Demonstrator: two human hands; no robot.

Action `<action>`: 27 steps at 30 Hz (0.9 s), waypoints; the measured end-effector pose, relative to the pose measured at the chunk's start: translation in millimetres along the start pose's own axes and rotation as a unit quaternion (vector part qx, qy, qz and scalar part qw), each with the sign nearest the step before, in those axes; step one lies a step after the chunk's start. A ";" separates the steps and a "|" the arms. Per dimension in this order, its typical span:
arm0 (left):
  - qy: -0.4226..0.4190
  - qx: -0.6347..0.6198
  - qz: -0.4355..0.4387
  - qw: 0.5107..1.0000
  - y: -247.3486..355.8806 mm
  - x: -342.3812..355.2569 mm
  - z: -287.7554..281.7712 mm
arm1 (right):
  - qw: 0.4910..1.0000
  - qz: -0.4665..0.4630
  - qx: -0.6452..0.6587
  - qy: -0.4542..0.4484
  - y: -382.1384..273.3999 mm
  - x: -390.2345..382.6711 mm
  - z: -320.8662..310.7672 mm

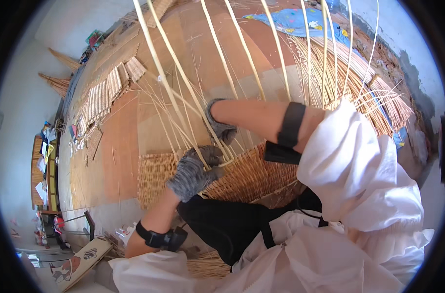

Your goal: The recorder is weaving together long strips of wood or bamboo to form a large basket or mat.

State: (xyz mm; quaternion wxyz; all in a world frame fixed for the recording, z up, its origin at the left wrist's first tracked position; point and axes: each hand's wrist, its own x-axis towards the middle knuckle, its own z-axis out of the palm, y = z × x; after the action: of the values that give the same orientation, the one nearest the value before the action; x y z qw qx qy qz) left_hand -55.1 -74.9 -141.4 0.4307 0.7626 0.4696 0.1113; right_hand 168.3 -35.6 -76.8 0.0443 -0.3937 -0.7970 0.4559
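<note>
My left hand, in a grey knit glove, is closed on pale rods at the top edge of a woven wicker piece. My right hand, gloved alike, reaches across above it with fingers curled beside the rods; what they hold, if anything, is partly hidden. Long upright rods rise from the weave and fan out. A flat woven section extends to the left, behind my left hand. A black cloth lies beneath the weaving, over my lap.
Bundles of long rods and a blue patterned cloth lie at right. Woven mats rest on brown floor sheets at left. A cluttered wooden shelf stands by the left wall, with a printed board lower left.
</note>
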 end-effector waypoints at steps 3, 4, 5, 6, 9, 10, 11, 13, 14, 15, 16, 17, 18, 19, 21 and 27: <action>-0.047 0.118 0.154 0.980 18.0 14.1 -8.8 | 0.944 -0.215 -0.088 0.236 27.9 27.0 16.5; -0.068 0.209 0.207 0.953 23.0 18.0 -9.4 | 0.979 -0.035 -0.200 -0.026 34.0 79.6 15.6; -0.065 0.210 0.205 0.954 19.3 18.3 -10.2 | 0.900 0.145 -0.290 -0.292 32.2 109.4 16.1; -0.062 0.248 0.194 0.947 12.9 16.8 -10.2 | 0.897 0.141 -0.296 -0.297 25.5 110.3 19.0; -0.052 0.307 0.194 0.930 -3.0 13.7 -10.1 | 0.947 0.119 -0.252 -0.162 -21.0 69.2 6.7; -0.050 0.325 0.209 0.921 -6.2 13.1 -8.3 | 0.949 0.102 -0.298 0.012 -44.5 43.3 -5.9; -0.048 0.320 0.201 0.925 -7.6 10.0 -7.8 | 0.923 0.074 -0.331 0.181 -51.2 29.0 -10.2; -0.040 0.251 0.176 0.951 -5.9 9.9 -6.8 | 0.783 -0.294 -0.053 0.546 -57.2 -21.8 -11.4; -0.032 0.247 0.171 0.953 0.5 12.6 -8.4 | 0.786 -0.299 -0.054 0.539 -56.4 -20.2 -6.4; -0.062 0.267 0.131 0.953 8.9 15.3 -10.1 | 0.827 -0.268 -0.044 0.492 -53.8 -15.6 -1.1; -0.096 0.287 0.097 0.948 15.9 15.8 -11.2 | 0.863 -0.232 -0.037 0.447 -52.8 -12.6 3.8; -0.094 0.285 0.098 0.949 20.0 14.2 -9.8 | 0.895 -0.193 -0.029 0.402 -52.2 -11.8 5.2; -0.083 0.192 0.095 0.973 23.6 12.7 -7.6 | 0.927 -0.309 -0.059 0.205 -48.0 -4.7 -17.8; -0.070 0.097 0.093 0.988 27.0 13.0 -6.4 | 0.928 -0.307 -0.063 0.203 -55.7 -9.0 -22.1; -0.094 0.131 0.091 0.983 22.9 10.8 -8.5 | 0.982 -0.109 0.151 0.037 -74.7 -14.1 -20.5; -0.128 0.338 0.078 0.929 27.3 6.1 1.1 | 0.831 -0.108 0.464 0.287 84.3 -87.0 96.6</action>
State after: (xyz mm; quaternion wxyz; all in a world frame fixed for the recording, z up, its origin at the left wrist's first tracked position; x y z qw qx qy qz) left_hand -34.3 -75.6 -122.7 0.1939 0.9049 0.3597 -0.1189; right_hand 236.1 -137.5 -172.0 0.4972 -0.3510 -0.4809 0.6311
